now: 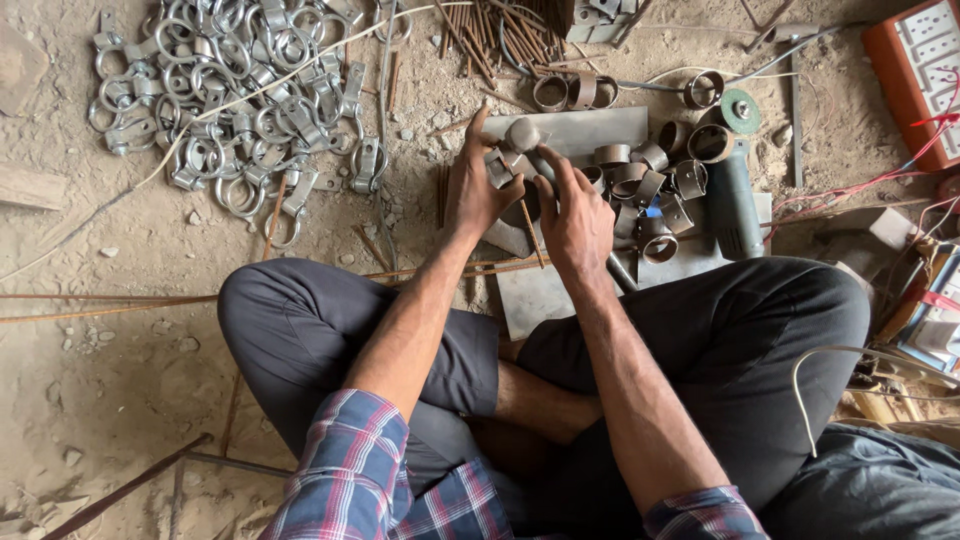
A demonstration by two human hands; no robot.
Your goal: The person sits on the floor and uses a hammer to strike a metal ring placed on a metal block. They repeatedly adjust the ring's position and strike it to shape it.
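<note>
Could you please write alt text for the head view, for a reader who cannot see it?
A person sitting cross-legged on a dusty floor holds a small metal clamp piece with left hand and right hand over a steel plate. Short metal rings lie right, finished clamps upper left.

The left grip (pixel 480 185) and the right grip (pixel 572 215) are side by side over a flat plate (pixel 590 130) that lies on the floor (pixel 120 350). Between them is a small clamp (pixel 510 160), touching both. Just right of the right grip, a bunch of rings (pixel 650 190) lies on the plate. A grinder (pixel 733 205) lies right of the rings. Far left of the left grip, a heap of clamps (pixel 230 90) lies on the floor. Beyond both grips, a bundle of rods (pixel 500 30) lies on the floor. Far to the right sits a socket box (pixel 920 70). The person's crossed legs (pixel 330 330) are nearer than the grips.
</note>
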